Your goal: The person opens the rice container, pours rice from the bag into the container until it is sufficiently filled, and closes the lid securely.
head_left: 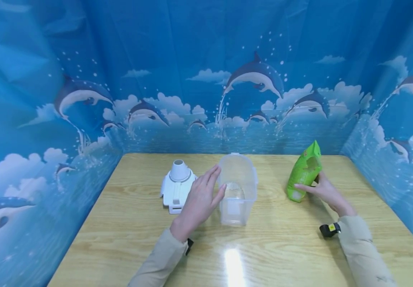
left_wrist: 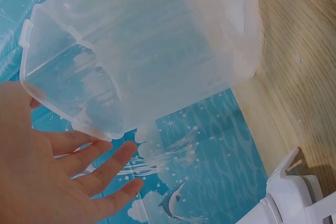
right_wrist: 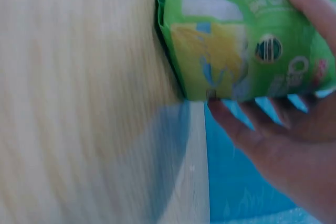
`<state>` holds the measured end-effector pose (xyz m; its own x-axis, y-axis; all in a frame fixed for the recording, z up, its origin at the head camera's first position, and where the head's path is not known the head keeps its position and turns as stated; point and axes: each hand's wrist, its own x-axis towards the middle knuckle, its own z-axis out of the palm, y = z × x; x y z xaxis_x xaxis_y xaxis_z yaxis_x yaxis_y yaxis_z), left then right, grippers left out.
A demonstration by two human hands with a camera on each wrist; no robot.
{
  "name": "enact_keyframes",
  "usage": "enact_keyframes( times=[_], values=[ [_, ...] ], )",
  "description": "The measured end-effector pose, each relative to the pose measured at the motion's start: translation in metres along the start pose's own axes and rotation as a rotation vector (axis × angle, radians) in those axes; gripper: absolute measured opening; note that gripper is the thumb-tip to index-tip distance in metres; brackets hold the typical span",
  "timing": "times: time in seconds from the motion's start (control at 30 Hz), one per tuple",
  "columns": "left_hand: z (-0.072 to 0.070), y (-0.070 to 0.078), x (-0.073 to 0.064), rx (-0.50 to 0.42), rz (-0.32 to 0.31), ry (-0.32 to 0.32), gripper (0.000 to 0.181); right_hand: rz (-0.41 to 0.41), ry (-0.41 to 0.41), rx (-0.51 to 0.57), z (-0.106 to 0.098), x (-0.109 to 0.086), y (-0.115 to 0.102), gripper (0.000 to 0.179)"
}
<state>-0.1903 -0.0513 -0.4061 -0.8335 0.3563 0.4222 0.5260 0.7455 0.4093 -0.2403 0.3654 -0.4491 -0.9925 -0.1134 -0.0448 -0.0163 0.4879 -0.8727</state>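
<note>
A clear plastic container stands upright on the table with its top uncovered. Pale grain-like contents lie at its bottom. My left hand is at the container's left rim, its fingers extended; in the left wrist view the fingertips meet or nearly meet that rim. On the right, my right hand grips a green printed bag between thumb and fingers. The bag is tilted slightly, and whether its base touches the table is unclear. Its printed face shows in the right wrist view.
A white plastic piece with a cone-shaped spout lies left of the container, close to my left hand. The wooden table backs onto a blue dolphin-print curtain, which also hangs along both sides.
</note>
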Motion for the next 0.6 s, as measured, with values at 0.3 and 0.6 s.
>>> enact_keyframes(
  times=[0.3,0.6],
  values=[
    [0.001,0.001,-0.001,0.012,0.011,0.017,0.059,0.04,0.142,-0.036,0.025,-0.009,-0.009,0.113],
    [0.001,0.002,0.0,0.007,0.011,0.027,0.058,0.094,0.17,-0.039,0.045,-0.021,-0.023,0.116]
  ],
)
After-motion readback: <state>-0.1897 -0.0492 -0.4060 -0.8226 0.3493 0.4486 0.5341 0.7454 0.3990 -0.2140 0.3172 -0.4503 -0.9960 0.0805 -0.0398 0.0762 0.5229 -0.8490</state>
